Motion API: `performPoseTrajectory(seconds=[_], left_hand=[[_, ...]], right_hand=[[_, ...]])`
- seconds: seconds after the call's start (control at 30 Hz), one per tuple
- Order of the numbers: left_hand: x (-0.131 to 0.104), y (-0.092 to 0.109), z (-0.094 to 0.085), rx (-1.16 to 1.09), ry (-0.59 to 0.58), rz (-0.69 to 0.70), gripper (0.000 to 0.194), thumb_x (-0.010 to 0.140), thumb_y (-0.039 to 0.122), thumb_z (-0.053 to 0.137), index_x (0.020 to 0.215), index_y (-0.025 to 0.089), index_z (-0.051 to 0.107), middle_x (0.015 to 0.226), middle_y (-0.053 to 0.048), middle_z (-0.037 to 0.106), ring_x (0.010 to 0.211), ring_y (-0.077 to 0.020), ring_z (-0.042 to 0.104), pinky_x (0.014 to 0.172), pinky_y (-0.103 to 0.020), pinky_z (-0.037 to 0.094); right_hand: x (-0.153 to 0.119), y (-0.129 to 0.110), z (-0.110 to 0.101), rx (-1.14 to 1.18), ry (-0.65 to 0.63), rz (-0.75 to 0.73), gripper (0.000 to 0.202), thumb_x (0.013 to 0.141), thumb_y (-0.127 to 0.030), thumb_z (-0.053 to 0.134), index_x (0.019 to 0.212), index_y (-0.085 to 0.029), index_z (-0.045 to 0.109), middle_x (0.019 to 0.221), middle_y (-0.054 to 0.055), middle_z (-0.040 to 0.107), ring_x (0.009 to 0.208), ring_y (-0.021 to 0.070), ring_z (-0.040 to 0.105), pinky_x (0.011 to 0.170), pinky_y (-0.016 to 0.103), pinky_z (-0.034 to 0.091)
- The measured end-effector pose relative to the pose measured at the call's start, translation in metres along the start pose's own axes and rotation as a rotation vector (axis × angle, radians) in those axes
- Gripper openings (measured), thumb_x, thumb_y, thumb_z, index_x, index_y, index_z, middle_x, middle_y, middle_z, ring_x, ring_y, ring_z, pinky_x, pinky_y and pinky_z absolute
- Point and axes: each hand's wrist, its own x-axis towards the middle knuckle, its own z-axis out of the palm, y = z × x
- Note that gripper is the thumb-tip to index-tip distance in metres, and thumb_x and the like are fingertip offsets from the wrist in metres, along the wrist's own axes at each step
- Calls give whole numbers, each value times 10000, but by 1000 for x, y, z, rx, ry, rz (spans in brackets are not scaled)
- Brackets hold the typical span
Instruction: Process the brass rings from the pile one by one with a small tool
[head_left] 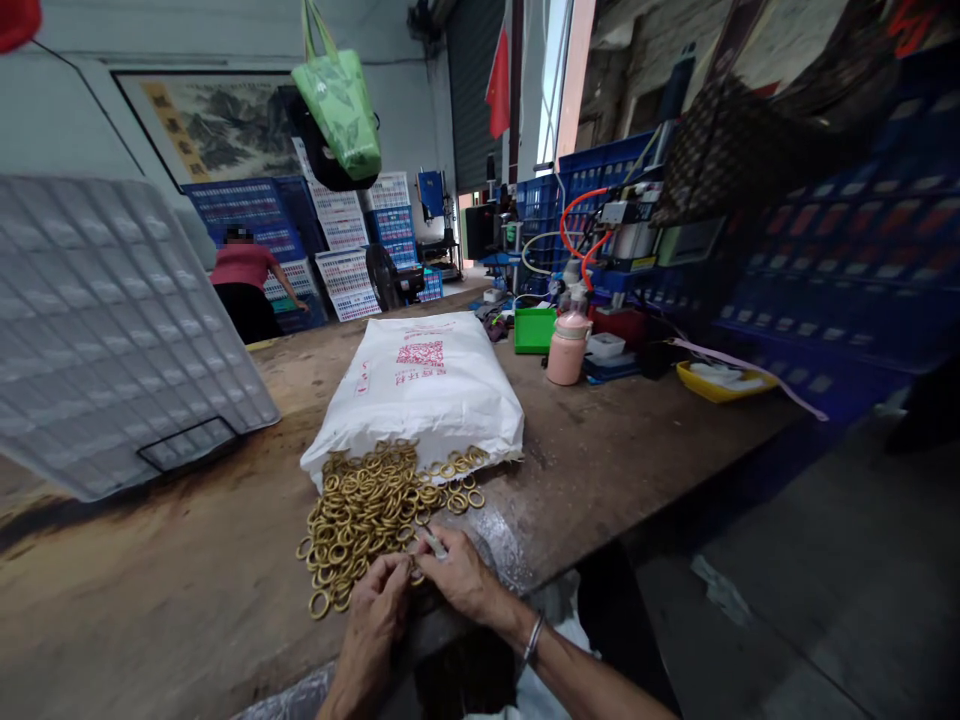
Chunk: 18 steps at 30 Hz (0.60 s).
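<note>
A heap of brass-coloured rings (367, 520) spills from the mouth of a white woven sack (450, 400) lying flat on the table. At the near edge of the heap, my left hand (381, 592) is closed, thumb and fingertips pinched together; what lies between them is too small to make out. My right hand (469, 580) meets it fingertip to fingertip, closed around a short, slim, pale tool (433, 545) that points up and away. The tool's kind does not show clearly. A metal bangle circles my right wrist.
The brown table (600, 450) carries a white crate (120, 340) on its left. Further back stand a pink bottle (568, 350), a green tray (534, 330) and a yellow dish (724, 382). A person (244, 280) bends by stacked crates. A green bag (341, 110) hangs above.
</note>
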Motion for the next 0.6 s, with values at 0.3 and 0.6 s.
performPoseTrajectory(seconds=[0.3,0.6], left_hand=[[-6,-2,1,-105,64,13,388,645,531,654,669,174,503,448,92,393,364,-41,292,357,-159,203],[-10,-1,-2,10,191,198,289,722,349,614,946,167,596,570,50,519,471,-89,421,470,-199,328]], right_hand=[[1,9,0,-1,69,16,126,696,-262,496,743,-177,576,673,-35,534,658,115,476,626,207,375],[4,14,4,45,96,55,127,689,-285,495,707,-184,570,592,-49,504,554,90,448,521,192,346]])
